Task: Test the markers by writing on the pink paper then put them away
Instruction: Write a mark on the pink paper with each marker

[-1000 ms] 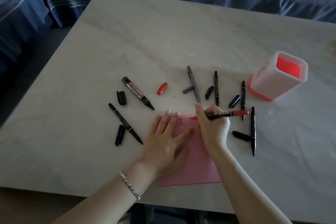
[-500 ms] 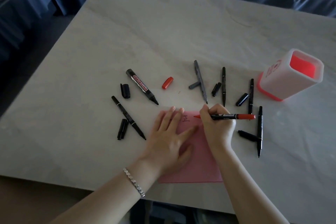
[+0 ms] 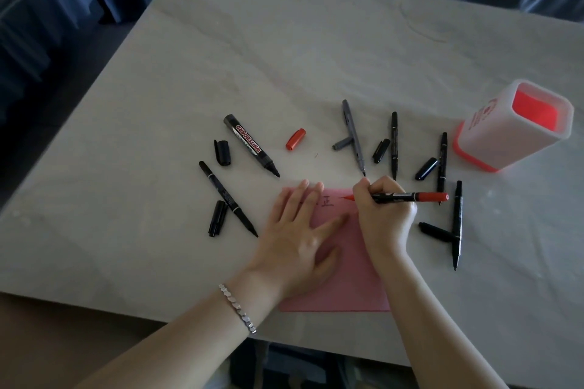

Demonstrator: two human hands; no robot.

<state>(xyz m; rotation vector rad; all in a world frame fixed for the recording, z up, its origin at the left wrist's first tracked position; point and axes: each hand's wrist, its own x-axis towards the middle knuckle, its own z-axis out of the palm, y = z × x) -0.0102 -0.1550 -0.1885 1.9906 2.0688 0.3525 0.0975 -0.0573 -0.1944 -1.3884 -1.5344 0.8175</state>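
Red-tipped black marker (image 3: 401, 197) writing at the top of the pink paper sheet (image 3: 347, 278).
Right hand (image 3: 384, 215) clamped on the barrel near the nib, tip on the sheet; left hand (image 3: 300, 237) open, flat, pinning it to the pale marble desk (image 3: 284, 57). Marker looks light, stiff, smooth: grip low. Paper thin, likely slides unless pinned. Red cap (image 3: 295, 139) lies apart; white-and-red pen cup (image 3: 512, 126) stands well right.
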